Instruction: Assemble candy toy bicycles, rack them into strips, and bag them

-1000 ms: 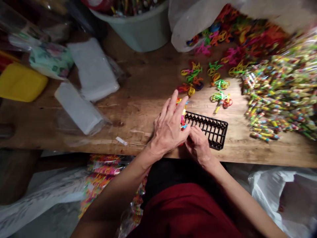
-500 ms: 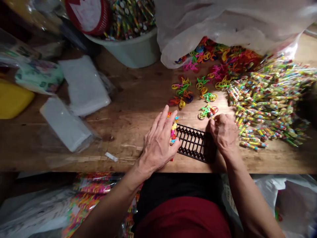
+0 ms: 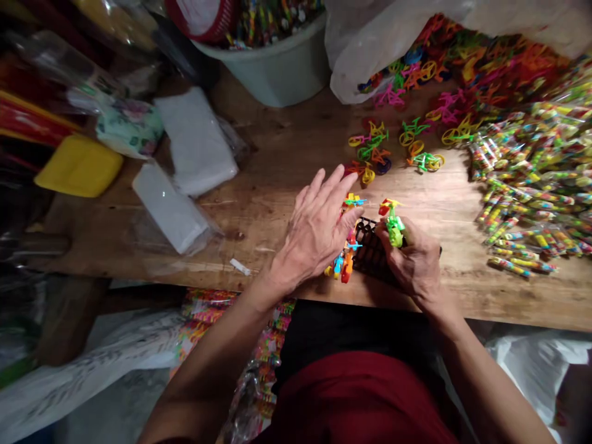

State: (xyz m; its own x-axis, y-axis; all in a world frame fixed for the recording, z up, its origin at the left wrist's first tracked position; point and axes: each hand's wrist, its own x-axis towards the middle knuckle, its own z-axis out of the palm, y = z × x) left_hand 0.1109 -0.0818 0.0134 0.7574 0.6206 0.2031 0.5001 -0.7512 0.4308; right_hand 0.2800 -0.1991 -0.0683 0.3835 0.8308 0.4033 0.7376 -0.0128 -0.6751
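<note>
A black slatted rack [image 3: 369, 250] lies on the wooden table, partly under my right hand [image 3: 414, 259]. That hand is closed round a green toy bicycle [image 3: 394, 231], with a red and yellow piece at its top. Several colourful small toys [image 3: 346, 265] stand in a row at the rack's left end. My left hand [image 3: 319, 225] rests beside this row, its fingers stretched out and partly covering it. Loose toy bicycles [image 3: 377, 145] lie farther back.
Many wrapped candy sticks [image 3: 546, 203] are heaped at the right. A pale green tub [image 3: 282, 71] and a plastic bag [image 3: 365, 43] stand at the back. White packets [image 3: 198, 148] and a yellow object [image 3: 79, 165] lie at the left.
My right hand has picked up the green bicycle from behind the rack and brought it over the rack. The view has shifted left, so table items appear farther right.
</note>
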